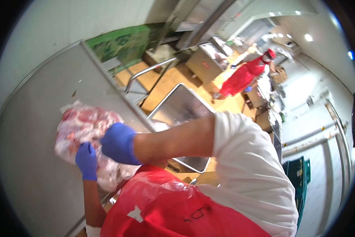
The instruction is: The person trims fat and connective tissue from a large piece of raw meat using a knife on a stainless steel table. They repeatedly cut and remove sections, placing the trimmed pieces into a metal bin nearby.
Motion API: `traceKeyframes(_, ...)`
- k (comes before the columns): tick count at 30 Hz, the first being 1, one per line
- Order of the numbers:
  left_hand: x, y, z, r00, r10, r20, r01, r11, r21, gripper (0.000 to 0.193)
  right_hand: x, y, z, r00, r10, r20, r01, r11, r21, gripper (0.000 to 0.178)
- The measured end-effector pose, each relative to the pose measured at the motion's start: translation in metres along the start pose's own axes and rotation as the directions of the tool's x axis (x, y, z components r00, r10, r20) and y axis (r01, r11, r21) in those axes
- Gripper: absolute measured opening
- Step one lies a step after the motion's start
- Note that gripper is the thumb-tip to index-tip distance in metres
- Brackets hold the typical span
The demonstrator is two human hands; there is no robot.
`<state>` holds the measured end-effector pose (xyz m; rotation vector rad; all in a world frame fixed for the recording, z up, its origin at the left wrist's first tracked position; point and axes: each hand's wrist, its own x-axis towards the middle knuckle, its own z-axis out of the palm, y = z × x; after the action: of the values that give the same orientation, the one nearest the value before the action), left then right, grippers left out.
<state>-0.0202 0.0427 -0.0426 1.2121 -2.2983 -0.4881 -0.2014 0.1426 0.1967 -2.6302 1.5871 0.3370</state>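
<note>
A large pale pink and red piece of raw meat [82, 122], with whitish fat or thin clear film about its edges, lies on the grey metal table [35, 130]. My left hand [86, 158], in a blue glove, presses closed fingers against the meat's near side and seems to pinch its surface. Just right of it, my right hand [120, 144], also blue-gloved, is curled like a fist against the meat's right part. Its fingertips are turned away, so what lies in them is hidden. The meat's near end reaches toward my red apron [157, 205].
Beyond the table's right edge stands a shallow metal tub [181, 104], partly behind my right arm. A bent metal rail [149, 71] rises past it. Farther off, a person in red [244, 77] stands near metal bins [207, 61]. Green crates [297, 177] are at right.
</note>
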Motion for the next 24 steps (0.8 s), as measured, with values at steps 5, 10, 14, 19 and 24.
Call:
traceKeyframes(5,-0.004,0.015,-0.019,0.998,0.057,0.018,-0.055,0.996,-0.068,0.017,0.07,0.043,-0.028,0.984,-0.151,0.092,0.156,0.986,-0.056,0.02)
traceKeyframes(10,-0.003,-0.003,-0.024,0.997,0.07,0.042,-0.065,0.993,-0.096,0.021,0.085,0.084,-0.046,0.891,-0.037,0.452,0.007,0.998,0.067,0.03)
traceKeyframes(14,-0.002,-0.006,-0.022,0.987,0.158,-0.043,-0.162,0.978,-0.134,0.021,0.07,0.14,0.027,0.907,-0.177,0.381,0.011,0.917,0.399,0.029)
traceKeyframes(19,0.002,-0.003,-0.031,0.996,0.075,0.052,-0.072,0.996,-0.052,0.02,0.021,0.108,0.021,0.963,0.031,0.267,-0.132,0.92,0.37,0.023)
traceKeyframes(24,0.001,-0.006,-0.028,0.997,0.001,0.082,0.004,0.998,-0.063,0.025,-0.026,0.038,-0.041,0.966,0.209,0.153,-0.227,0.968,0.11,0.017)
